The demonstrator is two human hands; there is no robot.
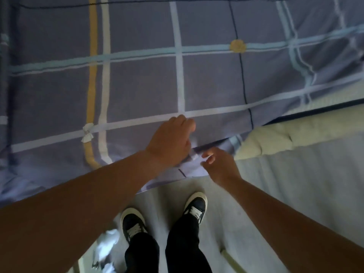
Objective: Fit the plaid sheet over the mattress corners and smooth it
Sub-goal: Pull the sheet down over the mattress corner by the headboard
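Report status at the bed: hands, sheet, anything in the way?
Left hand pressing on sheet, right hand pinching its edge. Mattress corner still bare. Nothing in the way.

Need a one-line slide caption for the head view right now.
Both hands, left and right, work the plaid sheet's edge at the bare mattress corner.

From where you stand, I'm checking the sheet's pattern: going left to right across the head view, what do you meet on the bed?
Yellow stripe → small white bow → left hand → right hand → bare cream mattress corner.
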